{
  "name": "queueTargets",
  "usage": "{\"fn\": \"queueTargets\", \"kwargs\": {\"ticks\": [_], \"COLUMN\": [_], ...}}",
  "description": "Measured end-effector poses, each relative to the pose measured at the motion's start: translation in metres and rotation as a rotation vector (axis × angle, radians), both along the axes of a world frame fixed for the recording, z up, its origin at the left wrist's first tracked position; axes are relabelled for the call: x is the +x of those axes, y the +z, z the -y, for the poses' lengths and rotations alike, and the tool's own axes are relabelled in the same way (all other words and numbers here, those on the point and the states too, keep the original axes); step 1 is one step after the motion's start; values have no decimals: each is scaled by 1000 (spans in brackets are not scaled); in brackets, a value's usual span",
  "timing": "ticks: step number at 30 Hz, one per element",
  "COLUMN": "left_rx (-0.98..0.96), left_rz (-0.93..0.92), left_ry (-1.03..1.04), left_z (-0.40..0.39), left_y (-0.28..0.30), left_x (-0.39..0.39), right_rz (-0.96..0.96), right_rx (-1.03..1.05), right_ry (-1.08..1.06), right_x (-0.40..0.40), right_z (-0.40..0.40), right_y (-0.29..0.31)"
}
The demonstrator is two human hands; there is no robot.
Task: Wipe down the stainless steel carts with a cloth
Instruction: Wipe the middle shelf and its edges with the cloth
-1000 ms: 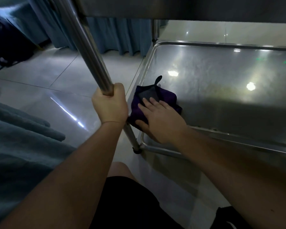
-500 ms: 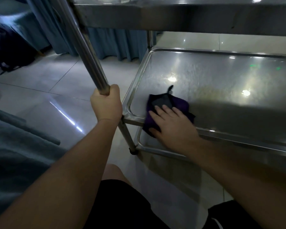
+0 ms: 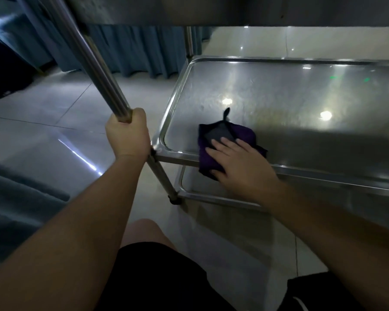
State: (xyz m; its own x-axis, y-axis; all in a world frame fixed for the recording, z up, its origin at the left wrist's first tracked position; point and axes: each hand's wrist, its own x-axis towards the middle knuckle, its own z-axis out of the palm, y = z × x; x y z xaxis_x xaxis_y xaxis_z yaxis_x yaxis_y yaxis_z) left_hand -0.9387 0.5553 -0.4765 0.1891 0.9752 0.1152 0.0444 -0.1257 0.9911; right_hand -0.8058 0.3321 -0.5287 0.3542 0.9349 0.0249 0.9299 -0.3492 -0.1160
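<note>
Cloth, purple, sits at the near-left corner of the cart's lower shelf, right hand pressing it flat-fingered mid-wipe. Left hand grips the post. Next, I'd guess, sweep across the untouched far side.

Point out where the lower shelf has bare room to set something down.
Bare: the shelf from the cloth out to the far rim and rightward. Crowded: the near-left corner, where the right hand presses the cloth and the left hand grips the post.
</note>
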Motion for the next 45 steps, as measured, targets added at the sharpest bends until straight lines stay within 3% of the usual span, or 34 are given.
{"fn": "queueTargets", "kwargs": {"ticks": [5, 9, 12, 15, 19, 22, 28, 38, 45], "left_rx": [2, 42, 154, 357, 596, 767, 832, 932, 1102], "left_rz": [-27, -210, -380, -373, -386, -402, -432, -647, -685], "left_ry": [-2, 0, 49, 124, -333, -535, -731, -972, -1079], "left_z": [4, 11, 31, 82, 149, 179, 235, 317, 370], "left_y": [3, -4, -26, -63, -82, -73, -58, -57, -54], "left_x": [-3, -13, -29, -37, -10, 27, 82, 127, 166], "right_rz": [12, 13, 26, 38, 33, -2, 24, -2, -46], "right_rx": [-34, -20, -28, -23, 27, 41, 96, 5, 94], "right_ry": [-110, -178, -193, -226, -227, -216, -268, -453, -612], "right_x": [42, 65, 67, 60, 58, 64, 85, 139, 166], "right_z": [98, 161, 165, 155, 155, 162, 226, 359, 421], "right_y": [1, 3, 1, -4, -7, -7, -8, 3, 3]}}
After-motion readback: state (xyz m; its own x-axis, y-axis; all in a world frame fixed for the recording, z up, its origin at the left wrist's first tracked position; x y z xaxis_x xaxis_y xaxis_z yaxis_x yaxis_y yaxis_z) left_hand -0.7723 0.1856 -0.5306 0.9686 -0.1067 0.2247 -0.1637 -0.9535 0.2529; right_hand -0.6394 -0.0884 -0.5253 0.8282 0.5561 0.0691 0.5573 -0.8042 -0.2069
